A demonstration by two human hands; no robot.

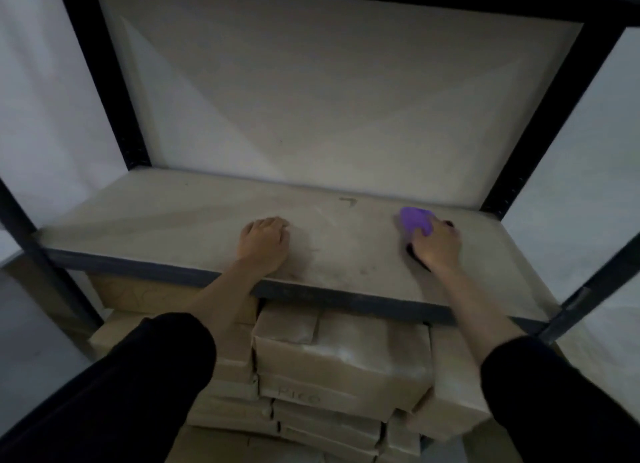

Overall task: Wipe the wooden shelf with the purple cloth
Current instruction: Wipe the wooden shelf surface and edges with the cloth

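Observation:
The pale wooden shelf spans the middle of the view inside a black metal rack, its surface dusty and faintly streaked. My right hand presses down on the right part of the shelf and grips the purple cloth, which bulges out beyond my fingers toward the back. My left hand rests on the shelf near its front edge, left of centre, fingers curled under and holding nothing. Both forearms reach over the dark front rail.
Black rack posts stand at the corners, with another post at the back right. A pale back panel closes the rear. Several wrapped tan packages are stacked under the shelf.

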